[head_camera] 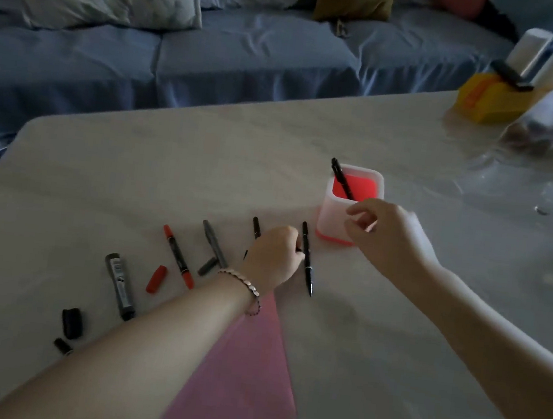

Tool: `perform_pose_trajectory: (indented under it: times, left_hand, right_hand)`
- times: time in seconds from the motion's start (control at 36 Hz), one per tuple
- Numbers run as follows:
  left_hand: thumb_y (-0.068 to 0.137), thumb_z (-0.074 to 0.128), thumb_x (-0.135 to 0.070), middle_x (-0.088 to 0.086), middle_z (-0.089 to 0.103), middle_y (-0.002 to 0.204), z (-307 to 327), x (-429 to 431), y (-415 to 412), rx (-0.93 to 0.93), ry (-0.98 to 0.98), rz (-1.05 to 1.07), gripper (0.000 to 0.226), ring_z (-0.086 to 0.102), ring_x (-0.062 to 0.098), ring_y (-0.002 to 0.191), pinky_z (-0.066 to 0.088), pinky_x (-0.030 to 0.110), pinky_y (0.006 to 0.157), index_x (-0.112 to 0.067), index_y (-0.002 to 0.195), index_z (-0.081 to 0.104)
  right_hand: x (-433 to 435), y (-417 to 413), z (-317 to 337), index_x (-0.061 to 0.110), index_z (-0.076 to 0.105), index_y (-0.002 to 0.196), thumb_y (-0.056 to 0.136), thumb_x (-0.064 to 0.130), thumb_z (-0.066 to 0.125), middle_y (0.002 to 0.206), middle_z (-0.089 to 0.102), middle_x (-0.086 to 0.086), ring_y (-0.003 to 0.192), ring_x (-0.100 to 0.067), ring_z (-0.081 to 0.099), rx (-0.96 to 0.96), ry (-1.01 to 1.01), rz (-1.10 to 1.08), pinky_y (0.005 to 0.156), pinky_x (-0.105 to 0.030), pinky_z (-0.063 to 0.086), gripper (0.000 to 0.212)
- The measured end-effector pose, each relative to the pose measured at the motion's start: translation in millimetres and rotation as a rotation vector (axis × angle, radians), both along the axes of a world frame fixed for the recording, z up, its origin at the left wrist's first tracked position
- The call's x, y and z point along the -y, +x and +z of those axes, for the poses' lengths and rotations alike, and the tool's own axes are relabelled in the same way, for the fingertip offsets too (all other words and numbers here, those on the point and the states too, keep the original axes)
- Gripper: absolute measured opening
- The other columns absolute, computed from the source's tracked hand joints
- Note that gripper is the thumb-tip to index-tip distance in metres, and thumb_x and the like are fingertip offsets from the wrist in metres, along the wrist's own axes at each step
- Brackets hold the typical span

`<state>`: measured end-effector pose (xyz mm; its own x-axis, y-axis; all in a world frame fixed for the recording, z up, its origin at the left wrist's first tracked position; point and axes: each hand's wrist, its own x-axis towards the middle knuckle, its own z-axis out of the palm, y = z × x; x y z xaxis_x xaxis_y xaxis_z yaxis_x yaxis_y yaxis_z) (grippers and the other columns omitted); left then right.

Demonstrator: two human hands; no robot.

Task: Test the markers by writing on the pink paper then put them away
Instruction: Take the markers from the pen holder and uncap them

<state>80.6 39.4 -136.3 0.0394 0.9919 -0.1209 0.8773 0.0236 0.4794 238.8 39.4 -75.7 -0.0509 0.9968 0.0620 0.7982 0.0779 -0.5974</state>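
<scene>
The pink paper (243,371) lies at the tabletop's (372,358) near edge, partly under the left forearm. At the near left lie a small cap (63,346) and a black cap (72,322). Beyond them a row runs rightward: a thick marker (120,286), a red cap (156,279), a red marker (178,256), a grey cap (207,266) touching a grey marker (215,243), and a black marker (256,227) partly hidden by the left hand (275,255). That hand, a bracelet (246,281) on its wrist, is curled, fingertips against the middle of a thin pen (308,278); I cannot tell whether they pinch it. The right hand (389,236), loosely curled and holding nothing, hovers before the cup (332,222), mid-table, where one pen (342,179) leans. A yellow box (494,96) sits at the far right corner.
</scene>
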Motion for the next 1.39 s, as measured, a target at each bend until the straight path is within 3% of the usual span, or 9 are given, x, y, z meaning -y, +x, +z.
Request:
perform_pose_trajectory:
  times: [0.25, 0.5, 0.72, 0.86, 1.0, 1.08, 1.25, 1.33, 1.39]
  left_hand:
    - [0.090, 0.053, -0.020, 0.005, 0.058, 0.103, 8.7, 13.9, -16.8, -0.030, 0.068, -0.076, 0.021, 0.056, 0.022, 0.095, 0.045, 0.032, 0.085, -0.008, 0.107, 0.055]
    - [0.091, 0.046, -0.021, -0.008, 0.058, 0.084, 32.0, 68.3, -72.1, 0.046, 0.042, 0.001, 0.013, 0.052, 0.004, 0.071, 0.041, 0.018, 0.061, -0.020, 0.090, 0.058]
    - [0.091, 0.049, -0.023, -0.017, 0.058, 0.080, 35.6, 100.5, -90.3, 0.178, 0.137, 0.031, 0.011, 0.053, -0.005, 0.074, 0.039, 0.012, 0.065, -0.025, 0.095, 0.060]
    - [0.091, 0.047, -0.029, -0.018, 0.056, 0.092, 45.7, 111.1, -88.3, 0.264, 0.221, 0.028, 0.017, 0.052, -0.006, 0.084, 0.039, 0.006, 0.069, -0.030, 0.107, 0.054]
    - [0.088, 0.053, -0.032, -0.025, 0.044, 0.107, 55.7, 124.9, -85.0, 0.345, 0.274, -0.001, 0.044, 0.048, -0.009, 0.097, 0.043, 0.009, 0.074, -0.042, 0.125, 0.032]
    - [0.082, 0.053, -0.042, -0.025, 0.044, 0.111, 52.7, 132.6, -86.3, 0.294, 0.297, -0.076, 0.053, 0.050, -0.008, 0.098, 0.045, 0.010, 0.081, -0.032, 0.132, 0.038]
    - [0.087, 0.046, -0.041, -0.016, 0.063, 0.103, 39.9, 153.5, -86.4, 0.343, 0.146, -0.102, 0.033, 0.055, -0.005, 0.095, 0.043, 0.010, 0.082, -0.029, 0.112, 0.062]
    - [0.091, 0.049, -0.032, -0.010, 0.063, 0.080, 29.8, 159.7, -90.1, 0.323, 0.091, 0.004, 0.016, 0.058, 0.002, 0.073, 0.047, 0.018, 0.069, -0.028, 0.094, 0.064]
    - [0.093, 0.047, -0.026, -0.007, 0.062, 0.073, 22.6, 162.4, -92.6, 0.401, 0.008, 0.142, 0.014, 0.059, -0.001, 0.067, 0.048, 0.017, 0.066, -0.028, 0.084, 0.057]
  right_hand:
    - [-37.6, -8.5, 1.2, 0.025, 0.065, 0.102, 0.087, 0.024, 0.052, 0.099, 0.060, 0.004, 0.086, -0.022, 0.057, 0.099, 0.149, 0.019, 0.065, -0.028, 0.042, 0.019]
    - [-85.0, -27.1, -4.0, 0.006, 0.055, 0.106, 0.090, 0.023, 0.047, 0.105, 0.055, -0.015, 0.086, -0.035, 0.057, 0.361, 0.042, 0.007, 0.062, -0.034, 0.040, 0.024]
    - [-54.7, -32.5, 5.6, 0.001, 0.053, 0.106, 0.092, 0.018, 0.047, 0.095, 0.060, -0.021, 0.091, -0.038, 0.053, 0.233, 0.318, -0.001, 0.071, -0.038, 0.039, 0.023]
    - [-1.0, -46.1, 16.5, 0.007, 0.059, 0.103, 0.088, 0.018, 0.049, 0.086, 0.068, -0.009, 0.087, -0.029, 0.063, 0.167, 0.713, 0.325, 0.081, -0.040, 0.044, 0.021]
    - [53.5, -58.5, 4.8, 0.014, 0.063, 0.112, 0.090, 0.027, 0.047, 0.083, 0.062, -0.004, 0.066, -0.023, 0.060, 0.073, 0.538, 0.632, 0.060, -0.036, 0.051, 0.030]
    - [69.6, -65.3, -10.0, 0.024, 0.060, 0.117, 0.090, 0.033, 0.047, 0.086, 0.059, 0.000, 0.064, -0.018, 0.060, 0.012, 0.327, 0.763, 0.048, -0.035, 0.051, 0.032]
    - [88.8, -77.2, -26.6, 0.017, 0.068, 0.099, 0.086, 0.035, 0.049, 0.084, 0.067, 0.003, 0.073, -0.011, 0.058, 0.033, 0.317, 0.854, 0.067, -0.028, 0.051, 0.029]
    - [90.2, -77.5, -35.0, 0.015, 0.068, 0.096, 0.081, 0.035, 0.057, 0.088, 0.068, 0.006, 0.089, -0.007, 0.052, 0.024, 0.488, 0.682, 0.086, -0.023, 0.039, 0.027]
    - [96.4, -77.1, -37.0, 0.016, 0.068, 0.092, 0.079, 0.032, 0.063, 0.081, 0.064, 0.010, 0.085, -0.003, 0.050, -0.088, 0.462, 0.469, 0.083, -0.017, 0.039, 0.021]
